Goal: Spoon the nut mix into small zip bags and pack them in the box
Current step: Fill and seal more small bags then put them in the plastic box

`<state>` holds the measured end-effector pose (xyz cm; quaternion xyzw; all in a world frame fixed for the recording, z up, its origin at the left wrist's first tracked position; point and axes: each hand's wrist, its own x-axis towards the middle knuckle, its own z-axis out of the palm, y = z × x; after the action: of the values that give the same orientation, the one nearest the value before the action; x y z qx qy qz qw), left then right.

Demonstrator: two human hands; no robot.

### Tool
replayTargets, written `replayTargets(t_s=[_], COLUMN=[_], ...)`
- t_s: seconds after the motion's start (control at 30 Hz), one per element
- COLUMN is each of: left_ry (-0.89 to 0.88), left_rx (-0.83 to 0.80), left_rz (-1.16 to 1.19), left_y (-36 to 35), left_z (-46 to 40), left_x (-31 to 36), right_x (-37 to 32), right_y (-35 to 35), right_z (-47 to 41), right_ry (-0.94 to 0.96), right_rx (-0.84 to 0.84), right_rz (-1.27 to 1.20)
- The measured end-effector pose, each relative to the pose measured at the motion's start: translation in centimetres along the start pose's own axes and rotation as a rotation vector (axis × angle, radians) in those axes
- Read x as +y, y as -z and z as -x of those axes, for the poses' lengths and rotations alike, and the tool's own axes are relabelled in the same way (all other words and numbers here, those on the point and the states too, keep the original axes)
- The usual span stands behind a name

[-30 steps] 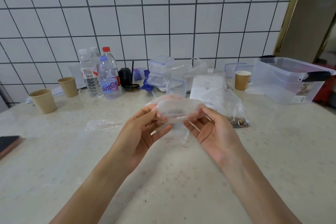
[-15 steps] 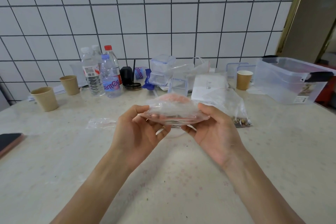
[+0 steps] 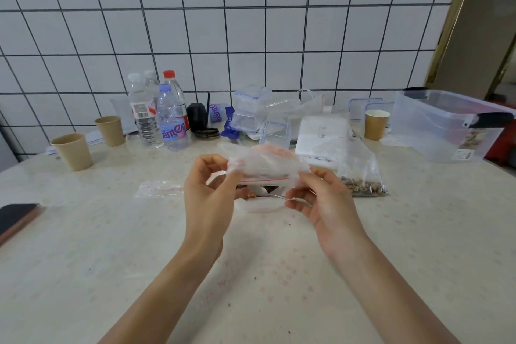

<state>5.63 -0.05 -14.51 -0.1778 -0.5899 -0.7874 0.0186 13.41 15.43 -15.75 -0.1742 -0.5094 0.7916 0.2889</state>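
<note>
A small clear zip bag [image 3: 265,166] with a red zip line is held in the air above the table's middle. My left hand [image 3: 208,193] pinches its left end and my right hand [image 3: 321,198] pinches its right end. Under the bag a metal spoon [image 3: 282,197] lies on the table with some nuts beside it. The big bag of nut mix [image 3: 360,173] lies just right of my right hand. A large clear plastic box [image 3: 444,126] stands at the far right. Another flat zip bag [image 3: 157,188] lies left of my left hand.
Water bottles [image 3: 167,117] and paper cups [image 3: 74,151] stand along the tiled wall at the back left. Small clear containers [image 3: 248,109], a white flat box [image 3: 321,131] and another cup [image 3: 375,124] sit at the back middle. A phone [image 3: 16,218] lies at the left edge.
Both hands have lifted the zip bag slightly and shifted their grip to its ends, so the red zip line now faces me. The spoon under the bag has come into view.
</note>
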Motion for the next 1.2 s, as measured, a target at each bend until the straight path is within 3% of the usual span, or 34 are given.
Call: replayTargets(t_s=[0.2,0.3,0.4,0.53,0.63,0.83,1.03,1.1,1.2], left_ry=[0.019,0.086,0.258,0.451,0.465,0.51,0.685,0.629,0.378], left_rx=[0.038,-0.036,-0.163,-0.303,-0.373,-0.332,-0.361,-0.43,-0.499], left_rz=[-0.14,-0.049,0.15,0.441,0.436,0.363,0.635,0.627,0.35], left_y=[0.4,0.2,0.4,0.7,0.7,0.2,0.8,1.0,1.0], left_z=[-0.2,-0.1,-0.2,-1.0,-1.3,-1.0,-1.4,-1.2,-1.0], left_x=[-0.4,-0.5,-0.3,0.3,0.3,0.1,0.4,0.6,0.7], right_x=[-0.3,-0.6,-1.1,-1.4,-1.6,-1.5,-1.5,-1.8,-1.7], right_y=[0.7,1.4,1.8,1.3,1.0,0.3,0.6,0.9,0.8], right_z=[-0.3,-0.8,-1.0,-0.7,-0.5,-0.1,0.0,0.0,0.2], right_ry=[-0.05,-0.102,-0.12,-0.131,-0.166,-0.258,-0.204,-0.127,-0.016], right_rx=[-0.009,-0.038,-0.111,-0.235,-0.257,-0.267,-0.327,-0.447,-0.507], right_rz=[-0.171,-0.346,-0.437,-0.376,-0.315,-0.31,-0.331,-0.279,-0.106])
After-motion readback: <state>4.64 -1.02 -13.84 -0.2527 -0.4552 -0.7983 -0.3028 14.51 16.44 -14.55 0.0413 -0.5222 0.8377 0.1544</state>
